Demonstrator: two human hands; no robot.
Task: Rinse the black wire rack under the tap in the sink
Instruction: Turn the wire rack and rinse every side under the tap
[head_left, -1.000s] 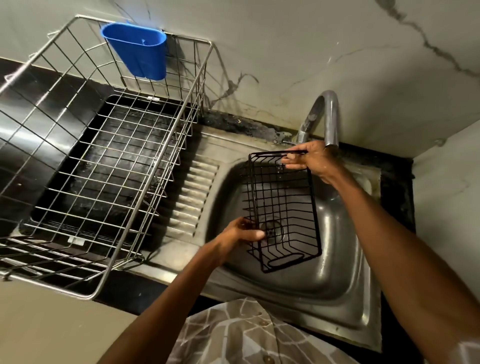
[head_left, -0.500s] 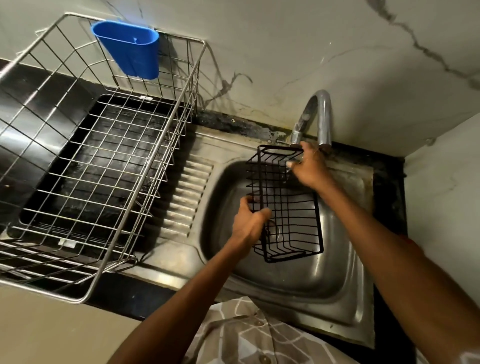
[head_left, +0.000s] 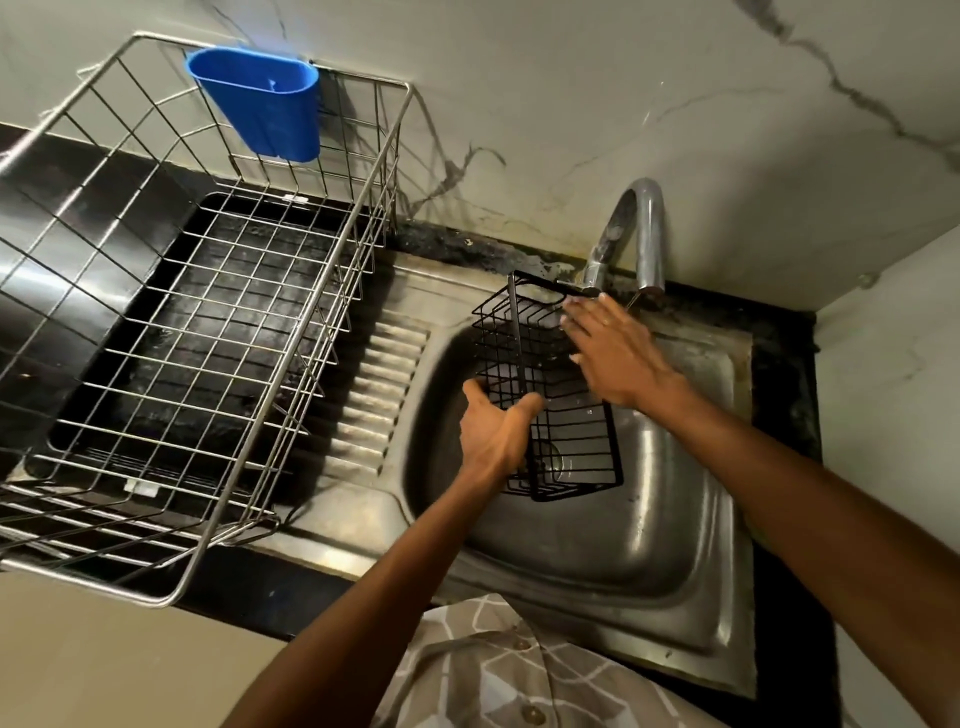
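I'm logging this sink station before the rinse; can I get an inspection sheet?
Surface: steel sink, ribbed drainboard, black counter.
Job's things: black wire rack held over the basin; tap, thin trickle at the spout.
Clutter: steel dish basket with blue cutlery cup.
Grippers: left hand grips the rack's side; right hand flat, fingers spread on its upper part.
Cables: nothing seen.
Surroundings: marbled wall.

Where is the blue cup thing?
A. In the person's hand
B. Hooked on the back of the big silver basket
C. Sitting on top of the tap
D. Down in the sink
B. The blue cup hangs on the back rim of the big silver basket, by the wall, well apart from the sink and both hands.
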